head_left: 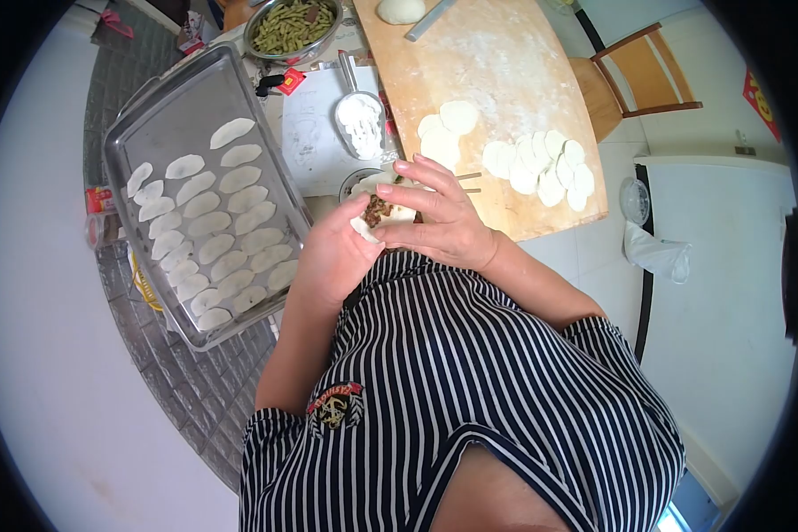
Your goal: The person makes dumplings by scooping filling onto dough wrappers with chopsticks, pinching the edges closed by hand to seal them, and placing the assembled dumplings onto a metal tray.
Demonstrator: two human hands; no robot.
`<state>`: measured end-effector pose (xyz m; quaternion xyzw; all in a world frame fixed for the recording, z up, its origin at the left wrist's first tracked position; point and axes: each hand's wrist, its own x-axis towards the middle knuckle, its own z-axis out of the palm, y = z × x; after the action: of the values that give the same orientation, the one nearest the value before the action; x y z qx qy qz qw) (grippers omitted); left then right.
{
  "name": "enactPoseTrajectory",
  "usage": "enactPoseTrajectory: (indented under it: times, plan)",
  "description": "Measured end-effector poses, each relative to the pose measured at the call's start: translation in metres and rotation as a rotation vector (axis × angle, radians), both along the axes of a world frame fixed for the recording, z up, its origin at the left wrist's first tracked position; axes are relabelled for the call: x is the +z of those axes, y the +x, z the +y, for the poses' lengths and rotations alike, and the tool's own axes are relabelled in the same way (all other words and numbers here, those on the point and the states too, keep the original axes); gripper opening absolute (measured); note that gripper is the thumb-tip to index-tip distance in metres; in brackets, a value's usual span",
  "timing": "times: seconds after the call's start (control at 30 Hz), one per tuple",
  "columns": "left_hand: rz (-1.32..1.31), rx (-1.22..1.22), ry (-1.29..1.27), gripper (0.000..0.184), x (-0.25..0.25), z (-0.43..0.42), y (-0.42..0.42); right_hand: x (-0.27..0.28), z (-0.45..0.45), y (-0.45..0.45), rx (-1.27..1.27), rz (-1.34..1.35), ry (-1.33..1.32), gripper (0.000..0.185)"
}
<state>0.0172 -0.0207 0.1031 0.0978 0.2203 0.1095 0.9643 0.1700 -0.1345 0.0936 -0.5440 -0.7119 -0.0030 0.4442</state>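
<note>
A dumpling wrapper (361,230) with brown minced filling (378,211) is held between my two hands in front of my chest. My left hand (335,253) cups it from the left, thumb at its edge. From the other side my right hand (439,217) reaches over it, fingers and thumb on the dough. The dough is partly folded, and filling shows in the gap. Behind my hands a bowl (346,188) is mostly hidden. Chopsticks (472,183) stick out past my right hand; their other ends are covered.
Left stands a metal tray (120,133) with rows of folded dumplings (213,223). On the floury wooden board (505,62) are round wrappers (541,164), a dough ball (402,9) and a metal bar (430,19). A flour scoop (361,120) and a bowl of green pods (293,28) sit between.
</note>
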Motion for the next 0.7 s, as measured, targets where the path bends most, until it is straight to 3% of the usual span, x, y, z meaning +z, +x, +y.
enactPoseTrajectory:
  times: [0.17,0.37,0.53,0.7]
  plan:
    - [-0.073,-0.03,0.067,0.033,-0.017,0.0,-0.005,0.002,-0.004,-0.002,0.008,0.009,-0.022,0.022]
    - [0.004,-0.047,-0.024,0.031,0.008,-0.001,0.002,0.006,-0.007,-0.002,-0.003,0.079,-0.058,0.021]
    - [0.08,-0.066,0.285,0.034,0.006,-0.011,0.001,0.012,-0.001,-0.007,-0.057,0.307,-0.092,0.015]
    - [0.014,-0.078,0.374,0.036,0.019,-0.022,0.001,0.014,0.002,-0.006,-0.149,0.403,-0.12,0.015]
